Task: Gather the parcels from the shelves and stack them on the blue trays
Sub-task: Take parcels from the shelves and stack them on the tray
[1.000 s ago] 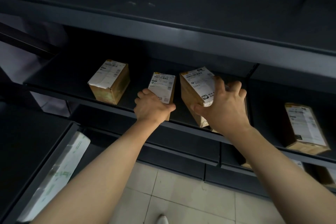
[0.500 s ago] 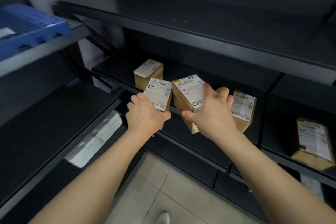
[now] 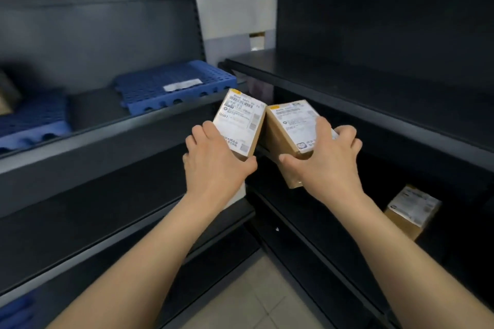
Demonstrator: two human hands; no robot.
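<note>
My left hand (image 3: 213, 165) grips a small cardboard parcel (image 3: 240, 120) with a white shipping label, held in the air in mid frame. Right beside it, my right hand (image 3: 326, 160) holds a slightly larger labelled parcel (image 3: 288, 125); the two boxes nearly touch. A blue perforated tray (image 3: 171, 85) with a white sticker lies on the left shelf, just up and left of the parcels. A second blue tray (image 3: 32, 120) sits further left with a brown parcel (image 3: 6, 96) on it, cut by the frame edge. Another labelled parcel (image 3: 411, 211) rests on the lower right shelf.
Dark metal shelving fills both sides, meeting at a corner behind my hands. The upper right shelf (image 3: 361, 83) is bare. A white wall panel (image 3: 235, 10) shows through the gap between the units. Beige floor tiles (image 3: 254, 307) lie below.
The view has swung left from the right shelving toward the left unit. Both hands have carried their parcels off the shelf, and the blue trays have come into view.
</note>
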